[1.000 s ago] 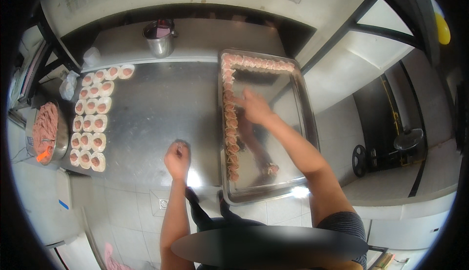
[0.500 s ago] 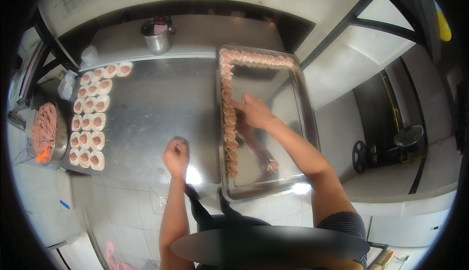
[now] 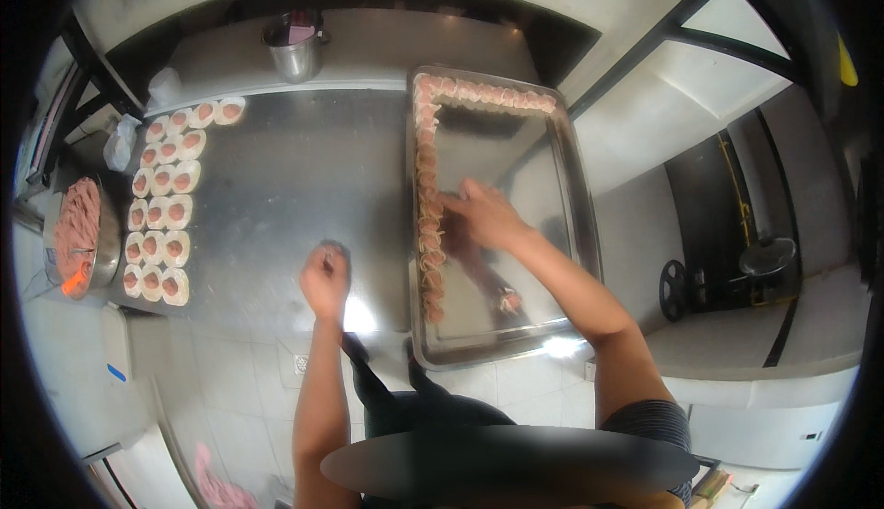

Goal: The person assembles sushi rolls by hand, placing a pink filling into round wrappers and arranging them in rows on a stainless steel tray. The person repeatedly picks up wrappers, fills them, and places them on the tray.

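Note:
My right hand (image 3: 490, 218) is over the metal tray (image 3: 505, 354), its index finger stretched out to the row of filled dumplings (image 3: 429, 247) along the tray's left side. The fingertip touches or nearly touches a dumpling about midway down. A lone dumpling (image 3: 509, 301) sits apart near the tray's front. Just above the steel table (image 3: 267, 196), my left hand (image 3: 324, 279) is closed with curled fingers; what it holds, if anything, is hidden. Rows of round wrappers topped with pink meat filling (image 3: 167, 213) lie at the table's left.
At far left stands a metal bowl (image 3: 109, 251) of pink minced filling with an orange-handled tool (image 3: 75, 283). A steel pot (image 3: 296, 56) stands on the back ledge beside a white cup (image 3: 166, 86). A plastic bag (image 3: 121, 144) lies near the bowl.
The whole view has shifted slightly. My right index finger has moved a short way toward me along the dumpling row. My left hand stays closed in nearly the same place.

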Demonstrator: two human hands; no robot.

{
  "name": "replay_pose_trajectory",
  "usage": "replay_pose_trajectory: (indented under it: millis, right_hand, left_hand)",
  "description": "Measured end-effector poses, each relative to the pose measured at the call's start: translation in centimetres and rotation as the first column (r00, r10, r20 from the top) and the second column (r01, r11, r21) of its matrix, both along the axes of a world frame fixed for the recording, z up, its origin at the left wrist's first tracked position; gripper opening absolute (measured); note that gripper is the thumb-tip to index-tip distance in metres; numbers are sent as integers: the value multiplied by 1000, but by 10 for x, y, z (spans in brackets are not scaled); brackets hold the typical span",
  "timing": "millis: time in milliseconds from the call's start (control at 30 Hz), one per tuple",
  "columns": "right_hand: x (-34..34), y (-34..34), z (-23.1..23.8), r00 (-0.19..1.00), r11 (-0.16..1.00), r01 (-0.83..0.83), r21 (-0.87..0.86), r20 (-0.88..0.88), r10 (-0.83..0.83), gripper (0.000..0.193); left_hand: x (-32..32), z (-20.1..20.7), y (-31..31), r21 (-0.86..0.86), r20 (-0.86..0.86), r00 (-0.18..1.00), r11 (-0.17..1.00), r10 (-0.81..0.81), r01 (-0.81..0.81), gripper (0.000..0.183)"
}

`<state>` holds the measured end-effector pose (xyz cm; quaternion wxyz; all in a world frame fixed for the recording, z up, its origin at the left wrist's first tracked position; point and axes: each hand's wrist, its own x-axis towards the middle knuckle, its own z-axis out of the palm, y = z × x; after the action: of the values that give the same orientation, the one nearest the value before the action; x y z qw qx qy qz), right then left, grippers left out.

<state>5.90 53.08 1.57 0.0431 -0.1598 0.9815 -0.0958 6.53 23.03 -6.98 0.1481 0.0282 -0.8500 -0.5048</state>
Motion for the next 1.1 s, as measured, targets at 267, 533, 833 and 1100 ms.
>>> replay_pose_trajectory:
  millis: [267, 533, 833, 1100]
  right_hand:
    - [15, -5, -3, 998, 999, 32, -17, 62, -31, 65]
    - [29, -16, 4, 985, 997, -5, 73, 172, -7, 73]
    - [50, -20, 2, 993, 997, -72, 34, 94, 69, 70]
    - [70, -21, 8, 974, 998, -63, 8, 220, 59, 70]
  left_hand:
    - [1, 1, -2, -30, 15, 1000, 999, -10, 10, 10]
    - [-1, 0, 0, -27, -26, 1000, 1000, 1, -1, 11]
    - [-1, -4, -1, -43, -19, 1000, 999, -1, 0, 13]
    - [0, 0, -1, -78, 74, 997, 997, 12, -6, 14]
